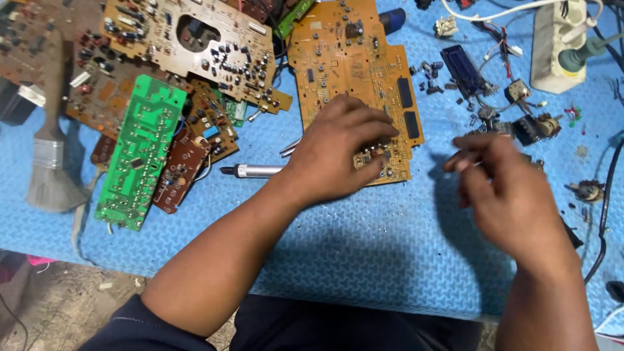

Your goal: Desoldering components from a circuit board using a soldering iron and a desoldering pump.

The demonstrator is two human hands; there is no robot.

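Observation:
My left hand (338,153) rests palm down on the lower part of a large orange circuit board (354,62), fingers spread over its bottom edge and pressing it to the blue mat (364,240). A silver pen-shaped tool (253,171) and metal tweezers (290,147) lie partly hidden under that hand. My right hand (504,192) hovers to the right of the board, blurred, its fingers pinched together on something thin that I cannot make out.
A green circuit board (140,153) and several brown boards (188,45) are piled at the left. A brush (49,162) lies at the far left. Loose components (513,117), a small display module (463,70), a white power strip (556,45) and black cables (604,208) lie at the right.

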